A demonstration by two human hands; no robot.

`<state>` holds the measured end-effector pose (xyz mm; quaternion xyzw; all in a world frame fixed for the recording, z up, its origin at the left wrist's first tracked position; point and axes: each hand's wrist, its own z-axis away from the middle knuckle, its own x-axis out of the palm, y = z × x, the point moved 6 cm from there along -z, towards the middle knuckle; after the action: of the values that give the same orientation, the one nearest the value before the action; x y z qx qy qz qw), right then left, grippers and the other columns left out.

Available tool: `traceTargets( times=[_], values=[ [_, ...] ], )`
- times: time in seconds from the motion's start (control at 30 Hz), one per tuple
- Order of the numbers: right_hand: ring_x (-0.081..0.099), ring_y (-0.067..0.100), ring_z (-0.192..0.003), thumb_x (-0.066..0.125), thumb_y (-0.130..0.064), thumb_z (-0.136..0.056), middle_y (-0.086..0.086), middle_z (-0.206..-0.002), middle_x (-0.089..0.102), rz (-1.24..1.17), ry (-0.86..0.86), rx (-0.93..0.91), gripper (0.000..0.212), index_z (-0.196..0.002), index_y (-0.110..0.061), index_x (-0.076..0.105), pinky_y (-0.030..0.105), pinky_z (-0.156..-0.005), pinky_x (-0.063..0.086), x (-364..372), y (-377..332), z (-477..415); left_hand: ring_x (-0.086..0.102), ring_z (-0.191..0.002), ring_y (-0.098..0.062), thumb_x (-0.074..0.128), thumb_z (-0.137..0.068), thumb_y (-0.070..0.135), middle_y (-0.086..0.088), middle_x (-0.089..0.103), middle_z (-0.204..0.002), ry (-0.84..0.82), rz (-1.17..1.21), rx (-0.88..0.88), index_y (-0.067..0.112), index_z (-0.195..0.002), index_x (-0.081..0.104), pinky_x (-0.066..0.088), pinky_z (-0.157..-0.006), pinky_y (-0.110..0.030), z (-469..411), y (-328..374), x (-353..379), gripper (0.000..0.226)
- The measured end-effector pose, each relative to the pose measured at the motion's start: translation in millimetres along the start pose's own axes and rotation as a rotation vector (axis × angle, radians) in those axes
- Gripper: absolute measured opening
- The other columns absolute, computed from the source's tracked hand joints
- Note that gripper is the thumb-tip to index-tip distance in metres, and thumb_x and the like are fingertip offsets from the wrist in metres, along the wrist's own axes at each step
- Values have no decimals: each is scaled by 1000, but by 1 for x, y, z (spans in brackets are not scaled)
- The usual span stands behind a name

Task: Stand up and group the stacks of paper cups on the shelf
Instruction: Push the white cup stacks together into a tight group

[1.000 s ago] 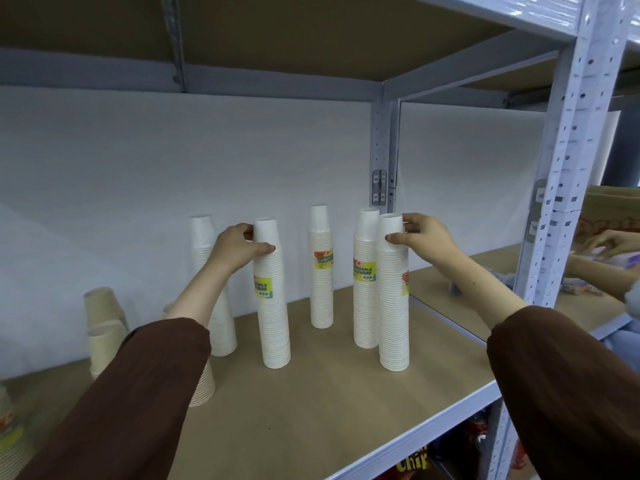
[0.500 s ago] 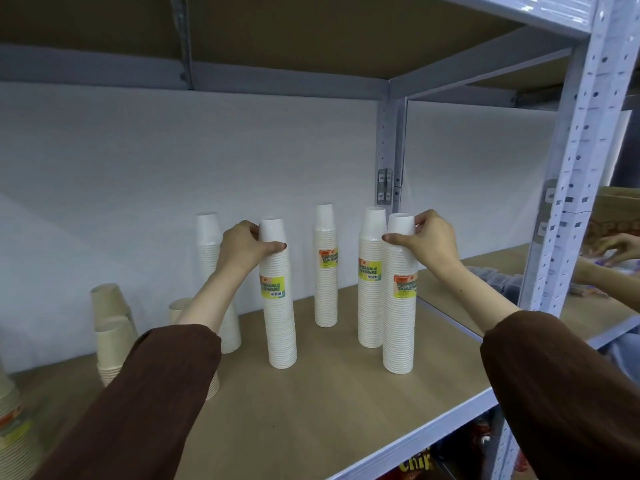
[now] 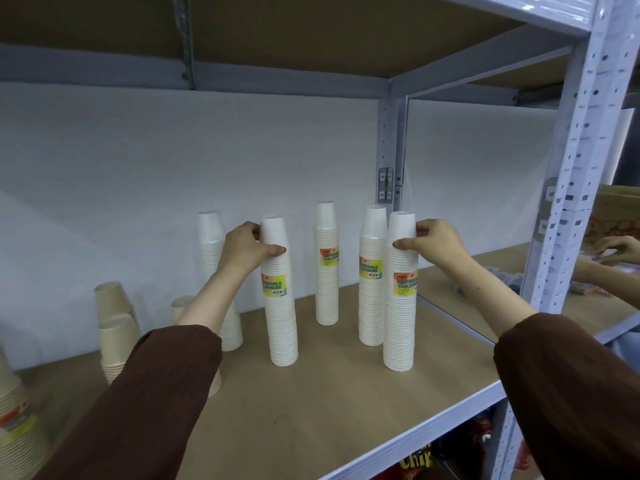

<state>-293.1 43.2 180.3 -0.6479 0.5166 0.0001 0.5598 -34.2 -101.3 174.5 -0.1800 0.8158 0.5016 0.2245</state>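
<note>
Several tall white stacks of paper cups stand upright on the wooden shelf (image 3: 329, 410). My left hand (image 3: 242, 251) grips the top of the front-left stack (image 3: 282, 327). My right hand (image 3: 433, 242) grips the top of the front-right stack (image 3: 400, 323). Touching that one on its far left side is another stack (image 3: 371, 299). A further stack (image 3: 326, 282) stands alone near the back wall. Partly hidden behind my left arm is the leftmost white stack (image 3: 213, 258).
Short beige cup stacks (image 3: 116, 327) sit at the left, and another labelled stack (image 3: 17, 427) is at the left edge. A metal upright (image 3: 575, 168) stands at the right front. Another person's hands (image 3: 613, 251) work on the neighbouring shelf bay.
The right stack has turned so its label faces me more, and it stands close against its neighbour. Both hands stay on the stack tops; the view has shifted slightly.
</note>
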Motion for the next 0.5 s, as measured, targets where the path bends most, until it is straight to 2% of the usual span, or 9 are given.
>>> traceTargets(
  times=[0.13, 0.33, 0.5],
  values=[
    [56, 31, -110, 71, -21, -76, 19, -123, 58, -21, 34, 4, 53, -118, 3, 51, 32, -82, 45, 1, 1, 2, 55, -113, -30, 77, -70, 20, -16, 58, -124, 34, 0, -2, -1, -118, 52, 42, -88, -32, 4, 2, 1, 58],
    [56, 32, -107, 74, -23, -73, 20, -119, 57, -53, 100, 13, 57, -115, 3, 47, 30, -73, 40, 1, 5, 6, 55, -111, -32, 78, -69, 25, -17, 57, -122, 72, -15, -7, -1, -117, 48, 45, -87, -37, 8, 3, 3, 63],
    [56, 31, -105, 75, -25, -73, 20, -118, 57, -75, 130, 17, 58, -115, 3, 46, 30, -72, 39, -1, 8, 8, 54, -111, -32, 78, -69, 29, -18, 56, -121, 109, -53, -1, 0, -115, 47, 45, -89, -41, 10, 4, 7, 63]
  ],
)
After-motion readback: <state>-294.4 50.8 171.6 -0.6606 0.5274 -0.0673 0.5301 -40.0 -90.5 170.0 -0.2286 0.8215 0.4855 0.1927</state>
